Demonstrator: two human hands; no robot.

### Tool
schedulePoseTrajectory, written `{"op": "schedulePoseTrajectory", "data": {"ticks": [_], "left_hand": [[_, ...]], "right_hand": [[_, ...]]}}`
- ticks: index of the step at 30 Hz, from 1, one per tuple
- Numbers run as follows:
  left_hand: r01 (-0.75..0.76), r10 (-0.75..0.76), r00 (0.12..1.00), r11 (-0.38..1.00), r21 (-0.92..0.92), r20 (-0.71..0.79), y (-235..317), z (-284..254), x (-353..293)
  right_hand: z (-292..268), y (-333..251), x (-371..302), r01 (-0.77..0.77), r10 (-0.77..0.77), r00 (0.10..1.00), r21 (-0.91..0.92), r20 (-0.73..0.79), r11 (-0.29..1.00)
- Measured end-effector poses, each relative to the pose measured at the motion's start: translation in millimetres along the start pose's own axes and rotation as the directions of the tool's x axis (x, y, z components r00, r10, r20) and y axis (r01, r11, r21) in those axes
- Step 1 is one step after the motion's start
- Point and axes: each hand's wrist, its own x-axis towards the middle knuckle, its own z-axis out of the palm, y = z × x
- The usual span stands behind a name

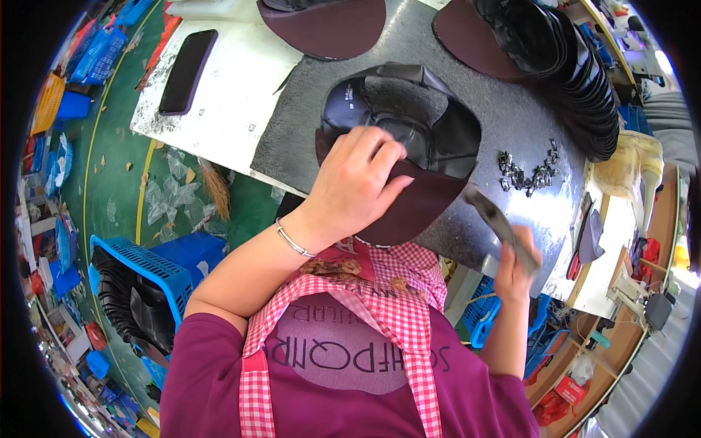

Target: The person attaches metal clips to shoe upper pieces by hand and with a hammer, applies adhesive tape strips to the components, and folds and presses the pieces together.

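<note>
Your left hand (358, 175) curls over the maroon-brimmed cap (438, 139) on the desk (504, 128); I can't tell if it grips. Your right hand (516, 266) grasps a dark tool (496, 219). The blue basket (162, 275) holds black pieces (117, 292).

Workshop, with a green floor (120, 135) around the surface (504, 120).
On the left I see yellow lines (146, 175), clear scraps (175, 175) and a broom (216, 190), with blue baskets (100, 58) past them; to my right, a wooden shelf (663, 219) and bright light (664, 64) at the rim.
</note>
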Motion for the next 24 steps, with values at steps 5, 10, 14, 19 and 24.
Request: {"op": "schedulePoseTrajectory", "data": {"ticks": [5, 10, 14, 19, 24], "left_hand": [[-0.051, 0.090, 0.975, 0.981, 0.189, -0.204, 33, 20, 31], [-0.006, 0.028, 0.997, 0.952, 0.306, -0.066, 48, 28, 41], [-0.020, -0.026, 0.995, 0.892, -0.452, -0.096, 43, -24, 46], [-0.046, -0.210, 0.977, -0.124, -0.991, -0.019, 52, -57, 37], [0.060, -0.247, 0.944, -0.525, -0.849, 0.219, 38, -32, 15]], "right_hand": [[-38, 75, -86, -0.001, -0.079, 0.985, -0.460, -0.154, 0.888], [-60, 121, -118, -0.114, 0.011, 0.982, -0.542, -0.189, 0.833], [-58, 103, -71, -0.065, -0.173, 0.916, -0.561, -0.361, 0.825], [-6, -2, 35, 0.247, -0.243, 0.886, -0.044, -0.394, 0.968], [29, -93, 101, 0.381, -0.349, 0.919, 0.183, -0.182, 0.906]]}}
